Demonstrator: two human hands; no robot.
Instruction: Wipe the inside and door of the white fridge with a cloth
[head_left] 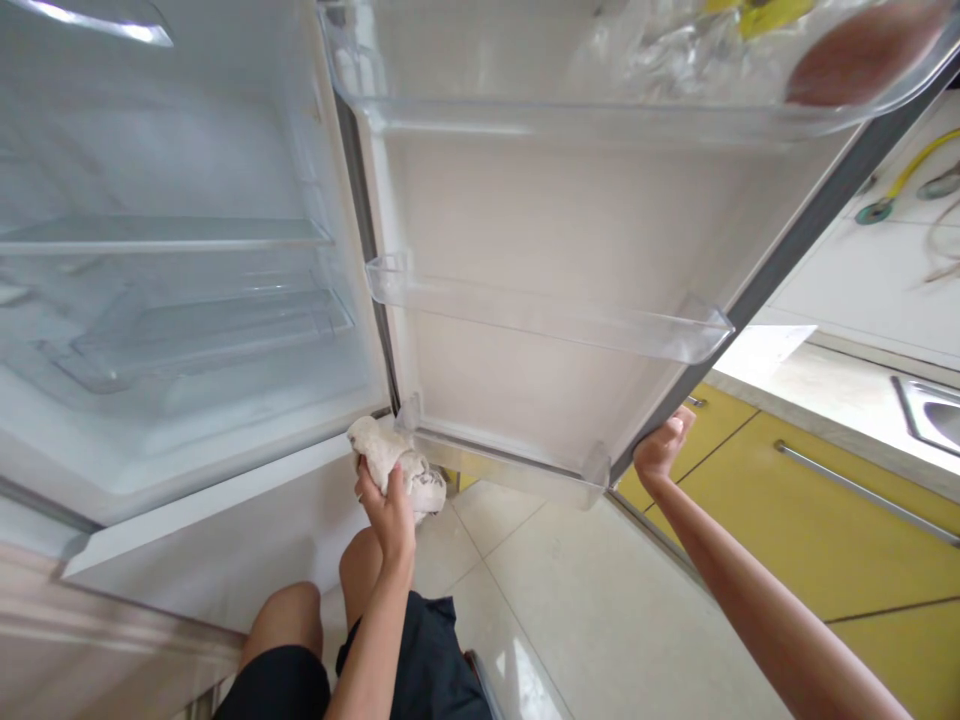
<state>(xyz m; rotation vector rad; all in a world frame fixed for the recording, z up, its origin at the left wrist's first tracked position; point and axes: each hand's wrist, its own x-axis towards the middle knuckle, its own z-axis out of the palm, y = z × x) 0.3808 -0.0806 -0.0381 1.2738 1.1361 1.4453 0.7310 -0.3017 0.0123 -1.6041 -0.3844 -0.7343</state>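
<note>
Knees [300, 620] low; left hand [390, 510] grips rag [397, 465] w/ bin [502, 460] beside, right hand [660, 445] clasps door edge [750, 300].

Left hand [390, 505] raised, grip closed tight, right hand [661, 447] outstretched, fingers curled, both knees bent

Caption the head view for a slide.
Left hand presses crumpled white cloth at open white fridge door; right hand grips its edge.

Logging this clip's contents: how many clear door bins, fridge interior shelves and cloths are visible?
Clear door bins: 3, top, middle, bottom
Fridge interior shelves: 2, upper, lower
White cloth: 1, held in left hand
Total: 6
</note>
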